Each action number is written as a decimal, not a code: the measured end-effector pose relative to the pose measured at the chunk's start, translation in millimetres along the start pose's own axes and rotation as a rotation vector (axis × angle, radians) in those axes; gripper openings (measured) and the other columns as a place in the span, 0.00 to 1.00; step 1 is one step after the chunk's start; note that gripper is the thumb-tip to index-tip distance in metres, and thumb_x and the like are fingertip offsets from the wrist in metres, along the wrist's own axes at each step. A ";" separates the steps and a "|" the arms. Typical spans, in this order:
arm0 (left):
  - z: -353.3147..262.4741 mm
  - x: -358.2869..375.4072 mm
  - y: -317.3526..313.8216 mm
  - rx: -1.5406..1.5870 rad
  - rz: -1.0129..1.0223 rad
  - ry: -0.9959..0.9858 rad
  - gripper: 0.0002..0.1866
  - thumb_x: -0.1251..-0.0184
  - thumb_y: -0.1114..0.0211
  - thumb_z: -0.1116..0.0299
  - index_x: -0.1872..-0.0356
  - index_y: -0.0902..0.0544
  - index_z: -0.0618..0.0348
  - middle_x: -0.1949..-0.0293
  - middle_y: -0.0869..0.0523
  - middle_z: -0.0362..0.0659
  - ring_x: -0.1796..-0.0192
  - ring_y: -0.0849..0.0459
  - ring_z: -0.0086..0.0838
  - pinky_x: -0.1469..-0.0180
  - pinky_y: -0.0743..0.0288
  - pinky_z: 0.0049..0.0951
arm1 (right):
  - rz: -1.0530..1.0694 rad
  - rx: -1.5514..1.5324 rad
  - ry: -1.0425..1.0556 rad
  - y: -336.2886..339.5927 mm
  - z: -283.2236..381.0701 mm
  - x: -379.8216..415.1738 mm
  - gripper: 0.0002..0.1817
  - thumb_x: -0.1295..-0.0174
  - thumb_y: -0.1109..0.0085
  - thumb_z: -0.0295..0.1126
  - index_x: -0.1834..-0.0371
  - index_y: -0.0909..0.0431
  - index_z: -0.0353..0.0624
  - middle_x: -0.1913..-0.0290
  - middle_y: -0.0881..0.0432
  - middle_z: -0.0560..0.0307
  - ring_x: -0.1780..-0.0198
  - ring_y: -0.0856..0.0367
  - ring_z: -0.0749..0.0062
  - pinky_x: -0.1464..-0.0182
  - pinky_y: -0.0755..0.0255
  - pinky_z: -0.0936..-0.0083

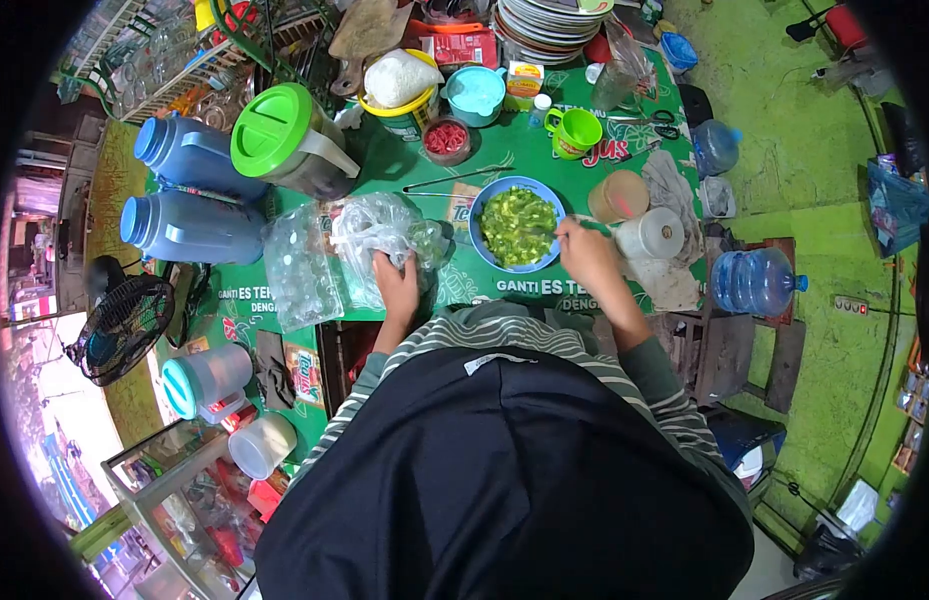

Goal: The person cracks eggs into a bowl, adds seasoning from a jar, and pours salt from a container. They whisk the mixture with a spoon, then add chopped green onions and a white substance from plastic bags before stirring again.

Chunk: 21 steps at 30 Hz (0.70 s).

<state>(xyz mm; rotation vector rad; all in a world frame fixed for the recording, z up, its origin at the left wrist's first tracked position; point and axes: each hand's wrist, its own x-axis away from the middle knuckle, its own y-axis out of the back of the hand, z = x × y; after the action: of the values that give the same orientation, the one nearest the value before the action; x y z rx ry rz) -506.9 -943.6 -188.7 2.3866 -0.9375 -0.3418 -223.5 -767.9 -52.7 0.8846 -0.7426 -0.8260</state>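
Note:
A blue bowl (474, 232) of chopped green pieces in liquid stands on the green tablecloth. At the bowl's right rim, my right hand (587, 254) is closed round the handle of a spoon (540, 230), whose far end dips among the green pieces. Left of the bowl lies a bunched clear plastic bag (367, 222), and my left hand (396, 285) grips its near edge between thumb and fingers. Flat clear plastic bags (302, 270) lie farther left. A thin metal stick (454, 180) rests behind the bowl.
Blue jugs (209, 228) and a green-lidded pitcher (284, 140) stand at left. Behind are a yellow tub (421, 112), a red-filled container (447, 140), a green cup (574, 132) and stacked plates (544, 30). Lidded jars (656, 234) and a cloth (674, 190) sit at right.

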 end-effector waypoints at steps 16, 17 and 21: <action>-65.3 -25.6 41.4 0.277 0.068 0.048 0.12 0.25 0.41 0.67 0.51 0.23 0.67 0.59 0.16 0.51 0.58 0.19 0.31 0.54 0.26 0.32 | 0.093 -0.324 0.026 12.9 22.1 1.7 0.07 0.31 0.46 0.35 0.57 0.21 0.47 0.64 0.15 0.41 0.60 0.16 0.42 0.60 0.27 0.49; -70.5 -25.6 44.4 0.239 0.112 0.110 0.12 0.24 0.42 0.69 0.48 0.24 0.67 0.56 0.15 0.51 0.55 0.18 0.31 0.53 0.25 0.31 | 0.092 -0.324 0.021 10.1 19.7 1.0 0.07 0.31 0.46 0.35 0.57 0.21 0.47 0.64 0.15 0.41 0.60 0.16 0.42 0.60 0.27 0.49; -84.1 -26.0 47.8 0.344 0.062 -0.031 0.14 0.25 0.42 0.71 0.44 0.24 0.67 0.51 0.15 0.50 0.51 0.18 0.30 0.51 0.25 0.30 | 0.080 0.027 -0.021 8.4 10.0 -7.6 0.08 0.32 0.45 0.38 0.57 0.20 0.48 0.64 0.14 0.43 0.60 0.16 0.42 0.59 0.25 0.49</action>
<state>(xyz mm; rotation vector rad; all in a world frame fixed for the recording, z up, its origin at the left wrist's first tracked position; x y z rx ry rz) -516.9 -921.2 -91.5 2.6587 -1.1613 -0.2077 -232.9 -761.7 -42.6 0.8655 -0.8044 -0.7567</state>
